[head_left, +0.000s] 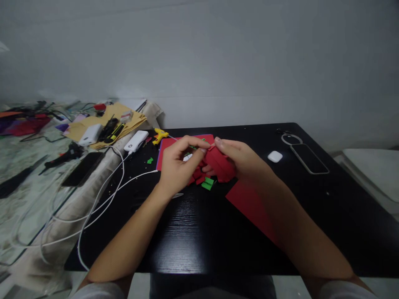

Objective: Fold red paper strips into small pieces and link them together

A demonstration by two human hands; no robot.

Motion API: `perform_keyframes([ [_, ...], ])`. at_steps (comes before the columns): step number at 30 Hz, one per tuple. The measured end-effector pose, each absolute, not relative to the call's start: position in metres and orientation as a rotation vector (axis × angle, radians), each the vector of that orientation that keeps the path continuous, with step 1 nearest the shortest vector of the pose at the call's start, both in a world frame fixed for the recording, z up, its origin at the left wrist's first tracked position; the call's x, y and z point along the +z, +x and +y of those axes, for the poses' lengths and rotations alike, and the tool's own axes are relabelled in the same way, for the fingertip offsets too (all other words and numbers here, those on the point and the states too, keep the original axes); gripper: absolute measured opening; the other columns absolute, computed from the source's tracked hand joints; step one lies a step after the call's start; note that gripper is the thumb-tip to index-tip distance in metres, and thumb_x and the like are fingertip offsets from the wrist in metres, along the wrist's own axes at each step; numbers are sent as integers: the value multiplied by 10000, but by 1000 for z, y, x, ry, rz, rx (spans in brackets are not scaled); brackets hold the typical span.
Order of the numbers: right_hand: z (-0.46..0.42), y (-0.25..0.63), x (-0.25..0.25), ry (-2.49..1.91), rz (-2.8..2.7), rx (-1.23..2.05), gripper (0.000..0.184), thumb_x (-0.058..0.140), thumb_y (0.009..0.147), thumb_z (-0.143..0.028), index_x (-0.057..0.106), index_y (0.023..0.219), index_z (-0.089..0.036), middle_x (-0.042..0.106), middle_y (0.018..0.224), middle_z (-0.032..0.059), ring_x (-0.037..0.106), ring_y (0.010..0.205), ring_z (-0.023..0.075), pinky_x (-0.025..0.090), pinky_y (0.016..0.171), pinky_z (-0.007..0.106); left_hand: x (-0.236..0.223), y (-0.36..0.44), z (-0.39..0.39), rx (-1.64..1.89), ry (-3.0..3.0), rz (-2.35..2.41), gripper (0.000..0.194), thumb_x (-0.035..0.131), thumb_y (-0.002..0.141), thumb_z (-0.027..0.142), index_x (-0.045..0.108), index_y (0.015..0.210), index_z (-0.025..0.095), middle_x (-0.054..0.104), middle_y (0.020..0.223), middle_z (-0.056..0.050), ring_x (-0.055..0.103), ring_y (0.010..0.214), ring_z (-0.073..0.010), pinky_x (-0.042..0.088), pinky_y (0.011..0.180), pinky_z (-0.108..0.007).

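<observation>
A curved red paper piece (220,166) is held up over the middle of the black table. My right hand (245,158) grips its right side, with the thumb on the top edge and some fingers hidden behind it. The thumb and forefinger of my left hand (177,164) pinch at its upper left edge. Red and green paper scraps lie just under the hands, among them a folded green scrap (208,183). Behind my left hand lies a stack of coloured sheets (166,144), red on top. A flat red sheet (249,207) is partly covered by my right forearm.
On the table's left are a yellow glue gun (160,135), a white power bank (136,141) and white cables (120,187). Scissor tips (178,195) show near my left wrist. At right are a white earbud case (274,156) and a phone (309,158). A cluttered surface adjoins at left.
</observation>
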State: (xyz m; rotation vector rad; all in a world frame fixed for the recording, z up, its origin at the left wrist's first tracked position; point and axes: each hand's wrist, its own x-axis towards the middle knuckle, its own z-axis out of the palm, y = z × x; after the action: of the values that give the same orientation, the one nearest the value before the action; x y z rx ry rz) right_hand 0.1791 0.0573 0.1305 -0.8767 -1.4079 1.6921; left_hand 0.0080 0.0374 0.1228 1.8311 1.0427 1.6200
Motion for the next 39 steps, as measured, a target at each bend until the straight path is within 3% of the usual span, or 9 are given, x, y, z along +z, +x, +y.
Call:
perform_keyframes([
  [8, 59, 186, 131, -879, -1481, 1681, 440, 599, 893, -593, 741, 829, -181, 761, 726, 60, 623, 456, 123, 495, 394, 233, 126, 6, 36, 1565, 1855, 1045, 73, 677, 866, 197, 722, 923, 194, 717, 882, -33, 657, 785, -140, 522, 709, -263],
  [13, 57, 185, 133, -882, -1481, 1649, 381, 622, 895, -549, 753, 891, -191, 771, 761, 56, 672, 532, 141, 527, 451, 245, 126, 5, 37, 1564, 1811, 1084, 104, 711, 844, 220, 721, 943, 191, 723, 886, -34, 669, 789, -141, 536, 716, -259],
  [18, 58, 185, 136, -847, -1542, 1493, 224, 740, 832, -387, 753, 938, -190, 782, 851, 42, 736, 734, 169, 581, 636, 259, 126, 4, 38, 1568, 1829, 1074, 112, 686, 856, 190, 739, 954, 193, 722, 891, -35, 663, 774, -140, 538, 700, -259],
  [30, 57, 180, 134, -896, -1472, 1439, 125, 702, 842, -298, 703, 883, -180, 756, 735, 20, 723, 661, 162, 588, 628, 275, 125, 1, 42, 1532, 1803, 1023, 100, 644, 854, 133, 729, 879, 180, 706, 860, -34, 648, 766, -138, 515, 700, -262],
  [39, 62, 184, 131, -853, -1345, 1864, 260, 640, 894, -452, 668, 955, -201, 765, 745, 55, 702, 575, 169, 560, 502, 258, 125, 2, 42, 1551, 1862, 981, 125, 624, 867, 124, 732, 864, 186, 708, 881, -45, 657, 826, -154, 534, 758, -292],
])
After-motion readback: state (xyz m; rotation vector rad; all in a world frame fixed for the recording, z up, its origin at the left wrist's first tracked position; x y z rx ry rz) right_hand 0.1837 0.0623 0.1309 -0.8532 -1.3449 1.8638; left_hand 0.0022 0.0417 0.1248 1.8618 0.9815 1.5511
